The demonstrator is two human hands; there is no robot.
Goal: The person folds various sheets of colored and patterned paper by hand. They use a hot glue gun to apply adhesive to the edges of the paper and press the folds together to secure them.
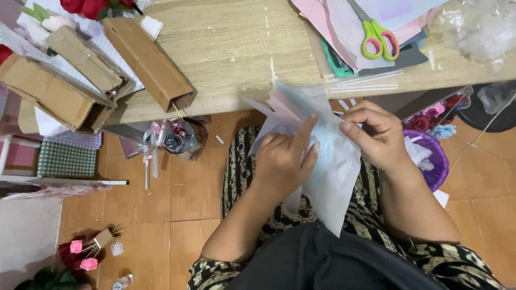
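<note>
Both hands clenched on one bundle of thin tissue paper [330, 172], white with a pale blue tint and a pink sheet at its upper edge, held at centre frame above the lap. Left hand [285, 158] closed around the bundle from the left, thumb raised and pressed along the paper. Right hand [376, 134] pinching the upper right edge, fingers curled over the fold (fingertips partly hidden behind the sheet). Paper hanging down to a point over the dark patterned clothing [376, 236].

Just above, the wooden table [236, 59] across the top of the frame. On it, upper right: green-and-pink scissors [376, 35] lying on a stack of coloured paper sheets [344, 37]. Upper left: several cardboard boxes [145, 59], one tipped near the table edge. Right of the hands, a purple basket [438, 158] on the orange tiled floor [193, 188]. Lower left corner: small pink and red artificial roses [80, 255] on the floor.
</note>
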